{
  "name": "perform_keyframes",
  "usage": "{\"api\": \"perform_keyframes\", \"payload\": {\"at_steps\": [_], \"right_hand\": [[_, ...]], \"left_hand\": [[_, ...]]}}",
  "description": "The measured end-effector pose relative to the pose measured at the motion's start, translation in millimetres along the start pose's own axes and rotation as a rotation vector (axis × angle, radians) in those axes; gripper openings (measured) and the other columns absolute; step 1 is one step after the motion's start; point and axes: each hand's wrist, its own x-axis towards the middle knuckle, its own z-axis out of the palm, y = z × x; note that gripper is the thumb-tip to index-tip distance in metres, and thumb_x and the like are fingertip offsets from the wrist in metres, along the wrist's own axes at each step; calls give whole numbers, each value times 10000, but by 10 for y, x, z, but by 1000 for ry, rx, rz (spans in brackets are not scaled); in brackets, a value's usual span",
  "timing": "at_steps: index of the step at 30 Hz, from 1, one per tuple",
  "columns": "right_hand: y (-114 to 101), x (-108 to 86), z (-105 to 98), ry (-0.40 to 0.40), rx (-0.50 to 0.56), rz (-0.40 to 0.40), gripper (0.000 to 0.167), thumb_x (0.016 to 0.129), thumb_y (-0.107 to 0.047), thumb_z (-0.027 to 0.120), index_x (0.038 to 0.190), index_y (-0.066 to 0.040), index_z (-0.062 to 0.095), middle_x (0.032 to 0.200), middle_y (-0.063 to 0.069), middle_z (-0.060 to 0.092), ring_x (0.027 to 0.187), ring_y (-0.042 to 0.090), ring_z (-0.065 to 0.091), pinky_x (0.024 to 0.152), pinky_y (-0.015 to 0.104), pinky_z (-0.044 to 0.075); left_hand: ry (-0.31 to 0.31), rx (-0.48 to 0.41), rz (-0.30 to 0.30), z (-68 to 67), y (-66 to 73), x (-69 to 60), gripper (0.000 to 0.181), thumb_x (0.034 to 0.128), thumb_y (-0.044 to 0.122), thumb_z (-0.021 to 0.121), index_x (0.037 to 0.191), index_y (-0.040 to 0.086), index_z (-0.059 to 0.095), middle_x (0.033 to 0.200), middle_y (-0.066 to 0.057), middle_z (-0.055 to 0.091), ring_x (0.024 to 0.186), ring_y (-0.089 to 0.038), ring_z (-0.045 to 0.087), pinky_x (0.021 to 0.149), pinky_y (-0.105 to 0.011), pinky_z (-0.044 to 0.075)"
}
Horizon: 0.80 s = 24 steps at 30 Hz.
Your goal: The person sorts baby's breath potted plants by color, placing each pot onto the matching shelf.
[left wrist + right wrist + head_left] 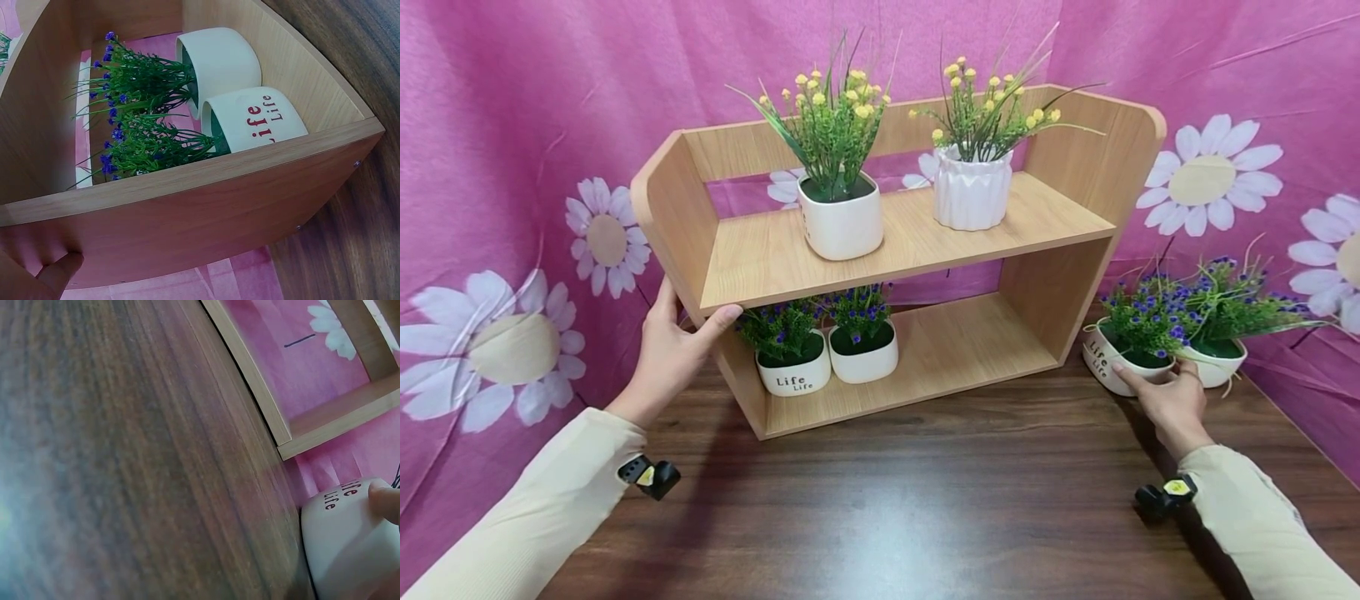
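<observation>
A two-tier wooden shelf (895, 250) stands on the table. My left hand (673, 354) holds its left side panel, the thumb across the front edge and the fingers (62, 272) against the outer face. To the shelf's right, my right hand (1172, 404) grips a white "Life" pot (350, 544) of purple flowers (1150, 317), thumb on its front. A second purple-flowered pot (1213, 362) sits right beside it. Two more white pots (793, 367) with purple flowers stand at the left of the lower tier. Their lettering shows in the left wrist view.
The upper tier bears a smooth white pot (842, 221) and a ribbed white pot (972, 192), both with yellow flowers. Dark wood-grain table (880, 508) lies in front of the shelf. A pink curtain (587, 75) with white daisies hangs behind and at both sides.
</observation>
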Motion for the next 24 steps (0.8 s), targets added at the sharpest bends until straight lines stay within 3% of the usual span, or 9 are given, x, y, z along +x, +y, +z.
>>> {"api": "perform_keyframes", "payload": {"at_steps": [3, 6, 11, 14, 18, 21, 24], "right_hand": [[10, -21, -16, 3, 21, -8, 957, 820, -473, 701, 1506, -54, 183, 1473, 257, 344, 1272, 337, 407, 750, 168, 445], [18, -49, -36, 10, 50, -16, 939, 811, -452, 724, 1495, -58, 214, 1454, 256, 370, 1181, 267, 455, 642, 77, 385], [15, -120, -95, 14, 97, -46, 870, 808, -417, 745, 1483, -141, 270, 1405, 200, 413, 1103, 146, 478, 660, 44, 385], [12, -169, -147, 22, 142, -81, 742, 804, -369, 765, 1405, -226, 355, 1236, 51, 503, 976, 20, 499, 654, 41, 415], [-19, -257, -218, 27, 216, -142, 609, 804, -253, 783, 1283, -271, 408, 1038, -159, 459, 856, -81, 473, 620, 44, 446], [-10, -275, -255, 11, 277, -181, 626, 805, -176, 780, 1306, -270, 418, 1047, -179, 464, 860, -78, 493, 618, 51, 465], [182, -119, -242, -2, 345, -242, 697, 778, -135, 803, 1350, -273, 429, 1108, -155, 493, 883, -67, 525, 615, 64, 483]], "left_hand": [[3, -5, 1, 6, -4, -1, 683, 876, 177, 709, 1457, 142, 351, 1338, -126, 510, 1170, -142, 502, 862, -171, 504], [1, -9, 3, 5, -1, -4, 683, 877, 180, 709, 1458, 146, 351, 1341, -125, 508, 1170, -143, 501, 854, -151, 497], [0, -3, 6, -4, 9, -9, 688, 879, 184, 706, 1464, 157, 345, 1351, -121, 502, 1178, -160, 500, 844, -141, 496], [-1, -3, 7, -4, 13, -9, 692, 878, 181, 708, 1466, 158, 344, 1351, -122, 504, 1176, -161, 503, 843, -138, 496], [-3, -5, 9, -5, 15, -7, 699, 876, 178, 710, 1469, 167, 340, 1358, -117, 500, 1179, -164, 504, 866, -172, 505], [-8, -3, 7, -10, 17, -6, 709, 878, 182, 708, 1476, 184, 328, 1370, -113, 491, 1187, -178, 502, 889, -253, 525], [-13, -4, 3, -8, 14, 0, 718, 879, 187, 707, 1481, 194, 317, 1377, -121, 482, 1192, -193, 500, 896, -323, 534]]}}
